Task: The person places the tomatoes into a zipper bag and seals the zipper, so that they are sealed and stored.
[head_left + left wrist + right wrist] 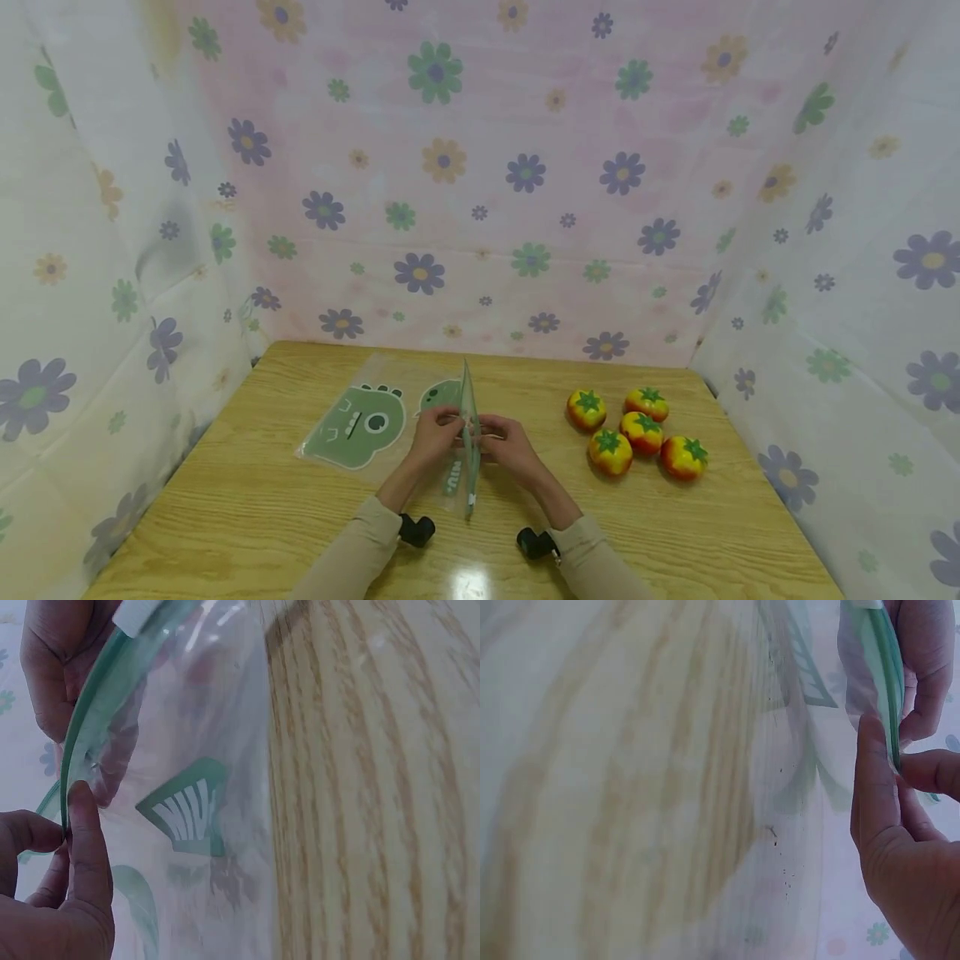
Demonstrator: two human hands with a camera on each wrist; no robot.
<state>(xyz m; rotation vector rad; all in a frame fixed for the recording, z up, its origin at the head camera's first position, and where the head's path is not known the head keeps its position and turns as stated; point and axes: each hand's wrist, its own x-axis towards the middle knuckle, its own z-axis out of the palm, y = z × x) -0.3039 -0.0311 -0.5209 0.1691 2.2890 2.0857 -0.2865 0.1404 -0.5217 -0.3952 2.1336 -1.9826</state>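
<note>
Where the head view gives me the held zip bag [169, 757] nearly edge-on, upright between the two hands above the wooden table [750, 542], the wrist views give me its faces. Left hand [435, 435] pinches the green edge strip [890, 682], thumb against fingers; right hand [513, 448] does likewise from the other side. I cannot tell whether the bag's mouth is parted.

From the left wrist I read a green patch [187, 810] with white lettering through clear film; a white slider [136, 613] sits on the strip just past the right hand's fingers. Right wrist shows me small dark specks [784, 877] on the film.

Only the head view gives me the surroundings. Left of the hands, a flat clear bag [356, 429] with a green one-eyed creature printed on it lies on the table. To the right, well apart from the hands, five red-and-yellow fruits [641, 433] with green tops sit grouped. Floral cloth [495, 108] walls the back and both sides. Black devices [417, 531] show at both wrists, by the beige sleeves [352, 546].
</note>
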